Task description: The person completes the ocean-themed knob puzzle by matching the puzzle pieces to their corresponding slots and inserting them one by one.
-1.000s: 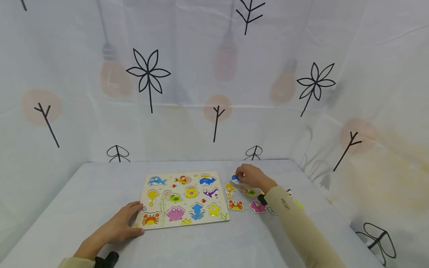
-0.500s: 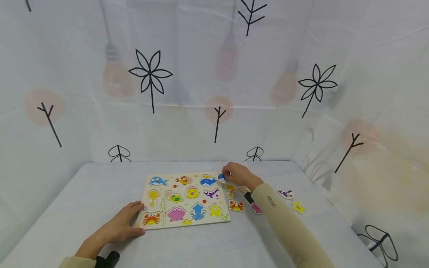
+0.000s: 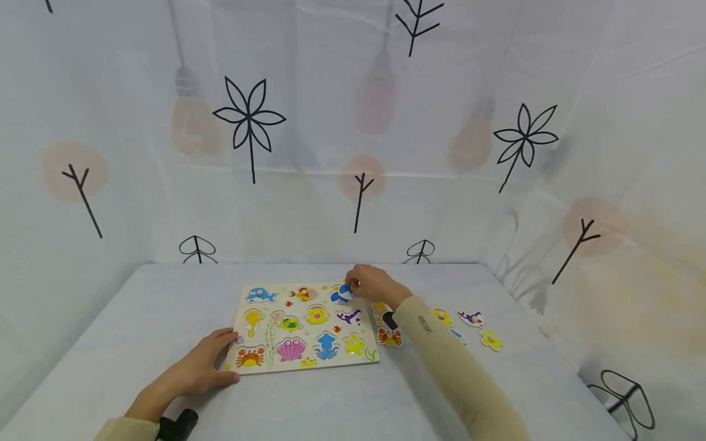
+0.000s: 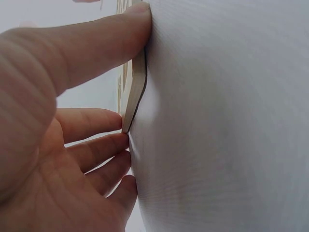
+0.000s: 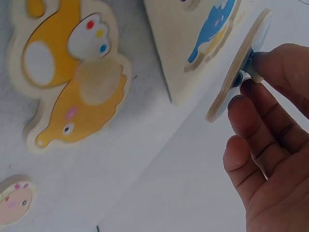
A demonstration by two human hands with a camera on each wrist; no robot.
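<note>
A wooden puzzle board [image 3: 284, 367] with printed sea animals lies flat on the table. My left hand [image 3: 195, 367] touches its near left corner, the thumb along the front edge and the fingertips at the left edge. By its small knob, my right hand [image 3: 377, 285] pinches a blue whale puzzle piece [image 3: 345, 292] over the board's upper right whale picture. In the right wrist view the piece [image 5: 239, 67] is tilted on edge, clear of the board, with thumb and fingers on the knob.
Loose pieces lie right of the board: a yellow seahorse [image 3: 379, 312], a crab [image 3: 390, 337], an octopus [image 3: 442, 316], a purple whale [image 3: 470, 318] and a yellow star [image 3: 491, 340]. The right sleeve hides others. A patterned cloth [image 3: 309, 214] hangs behind the table.
My right hand has carried the blue whale piece leftward from the loose pieces to the board's upper right. The left hand keeps its place at the corner.
</note>
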